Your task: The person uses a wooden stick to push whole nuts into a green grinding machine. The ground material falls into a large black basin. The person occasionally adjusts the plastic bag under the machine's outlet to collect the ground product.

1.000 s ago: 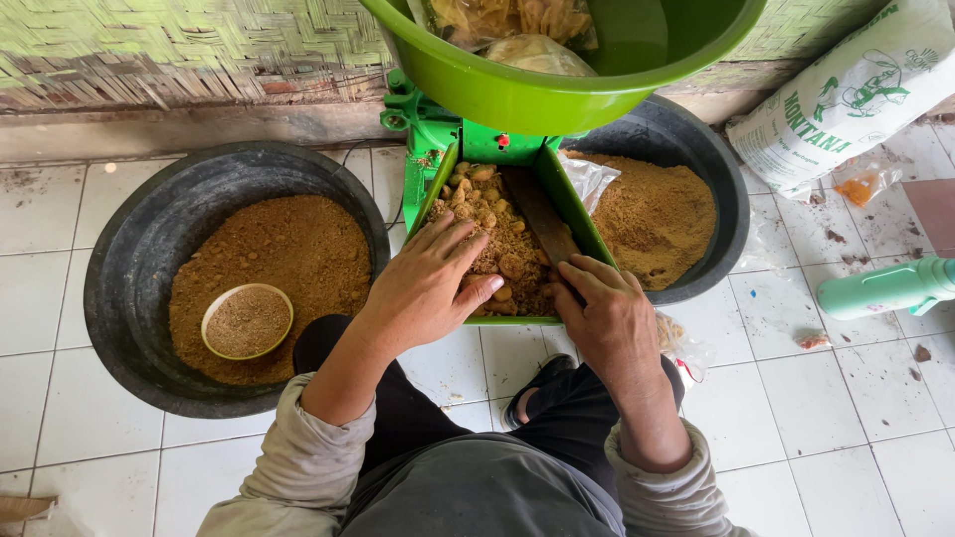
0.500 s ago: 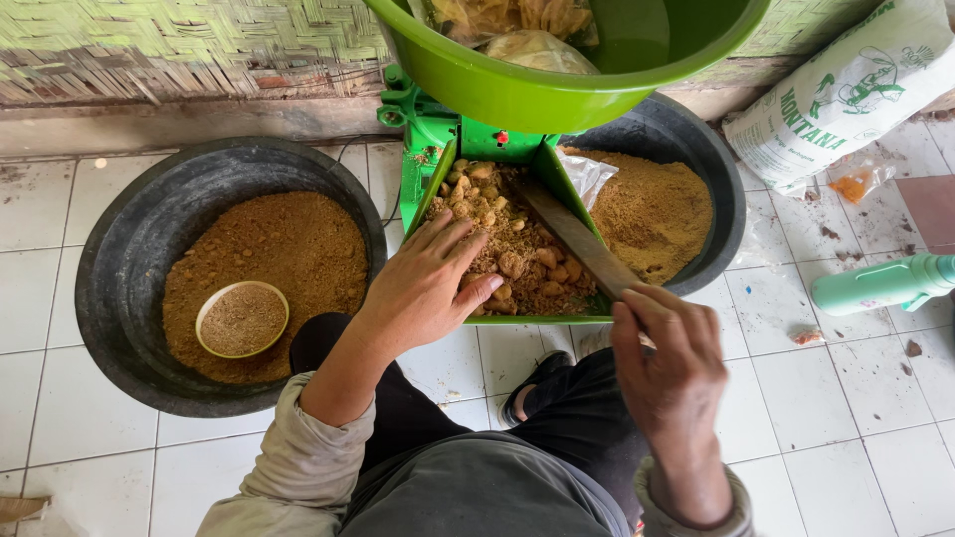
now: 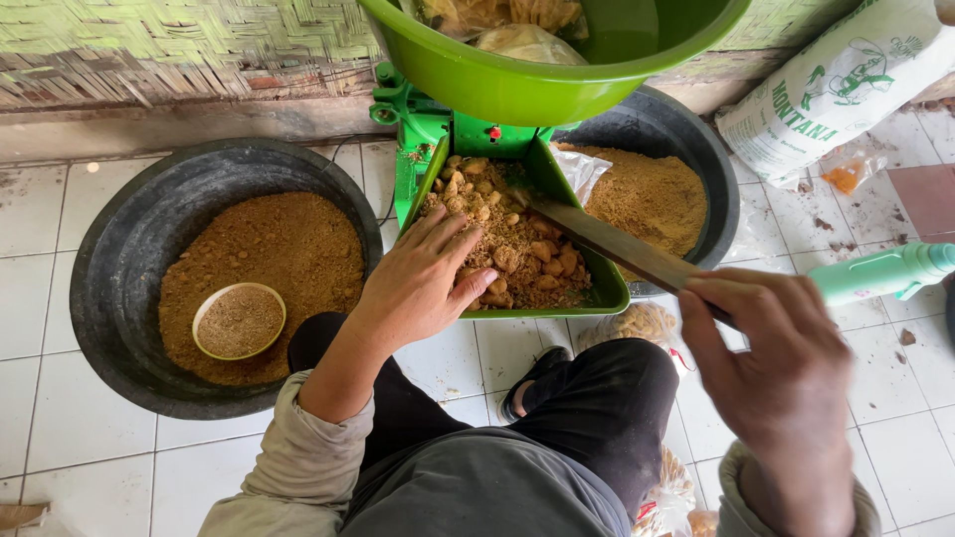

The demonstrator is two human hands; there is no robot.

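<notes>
My left hand [image 3: 423, 283] lies flat, fingers spread, on brown lumps [image 3: 517, 249] in the green chute tray [image 3: 597, 298] of a green machine. My right hand [image 3: 776, 378] is raised near the camera and grips the handle of a long flat blade [image 3: 607, 239], whose tip reaches into the lumps. A big green bowl [image 3: 537, 70] sits on top of the machine and holds more pieces.
A black tub [image 3: 119, 259] on the left holds brown powder with a small bowl [image 3: 239, 320] in it. A second black tub [image 3: 696, 159] of powder stands right of the machine. A white sack [image 3: 836, 89] and a teal bottle [image 3: 885, 273] lie at right. White tiled floor all round.
My right hand has pulled back and up toward the camera, drawing the blade out over the tray's right edge. My left hand has stayed on the lumps.
</notes>
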